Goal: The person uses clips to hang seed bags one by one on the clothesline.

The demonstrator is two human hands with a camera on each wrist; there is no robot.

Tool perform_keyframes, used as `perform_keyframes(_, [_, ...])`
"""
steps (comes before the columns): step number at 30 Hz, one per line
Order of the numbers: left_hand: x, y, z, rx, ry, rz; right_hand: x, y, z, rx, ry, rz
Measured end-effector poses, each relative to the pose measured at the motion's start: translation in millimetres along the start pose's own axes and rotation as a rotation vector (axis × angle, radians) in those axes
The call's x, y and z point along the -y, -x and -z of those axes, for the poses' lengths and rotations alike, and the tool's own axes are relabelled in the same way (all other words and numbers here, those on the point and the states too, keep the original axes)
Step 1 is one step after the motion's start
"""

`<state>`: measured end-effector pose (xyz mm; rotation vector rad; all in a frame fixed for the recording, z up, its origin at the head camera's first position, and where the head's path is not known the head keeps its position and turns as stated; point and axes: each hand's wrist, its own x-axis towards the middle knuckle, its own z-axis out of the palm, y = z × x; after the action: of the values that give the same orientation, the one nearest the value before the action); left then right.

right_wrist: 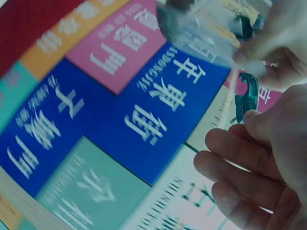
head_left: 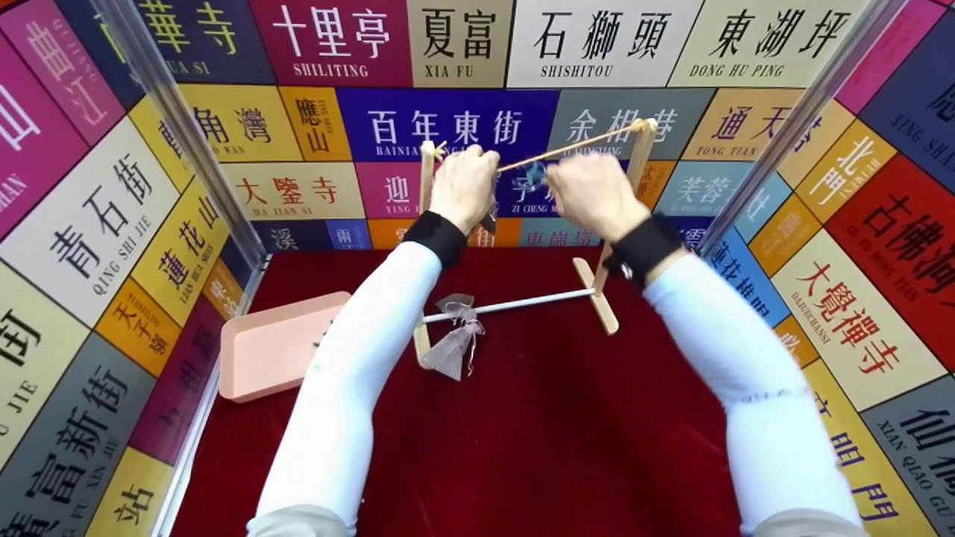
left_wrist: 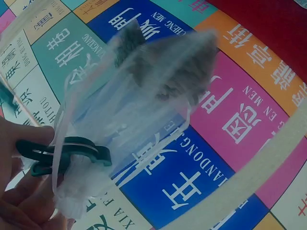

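My left hand is raised at the cord. It pinches a dark green clip, which grips the gathered neck of a sheer white drawstring pouch with dark contents. To the right, my right hand holds a second green clip between thumb and finger, its other fingers loosely bent. The cord runs between the tops of two wooden posts, the left post and the right post. Another sheer pouch lies at the left end of the frame's white rod.
A pale pink tray sits on the dark red cloth, left of the frame and partly behind my left arm. The right post stands on a wooden foot. Walls with coloured sign panels enclose the back and sides.
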<state>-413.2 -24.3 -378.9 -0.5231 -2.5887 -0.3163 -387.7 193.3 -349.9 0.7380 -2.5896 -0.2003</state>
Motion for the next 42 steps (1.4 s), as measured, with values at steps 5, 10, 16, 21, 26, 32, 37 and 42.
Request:
perform_keyframes(5, [4.0,-0.4,2.5,0.029,0.015,0.015,0.0,-30.7,14.9,0.001,0.063,0.077])
perform_keyframes(10, [5.7,1.2,3.3,0.041,0.040,-0.022,3.3,-44.9,15.6,0.069,0.053,0.108])
perform_keyframes(16, [7.9,4.5,2.3,0.047,0.049,-0.059,10.5,-48.8,11.0,0.152,-0.029,0.151])
perform_keyframes(21, [7.5,6.1,3.6,0.042,0.048,-0.080,12.0,-48.0,8.0,0.170,-0.062,0.137])
perform_keyframes(26, [6.8,8.5,2.6,0.040,0.011,-0.108,11.5,-45.3,4.3,0.180,-0.063,0.168])
perform_keyframes(32, [3.6,11.8,1.4,0.041,-0.048,-0.158,10.5,-39.7,-2.2,0.176,-0.071,0.164])
perform_keyframes(37, [1.2,17.6,0.7,0.034,-0.088,-0.173,9.3,-33.4,-9.4,0.170,-0.081,0.132])
perform_keyframes(42, [-2.8,28.3,-3.2,-0.061,-0.126,-0.198,7.3,-24.1,-18.8,0.165,-0.062,0.085])
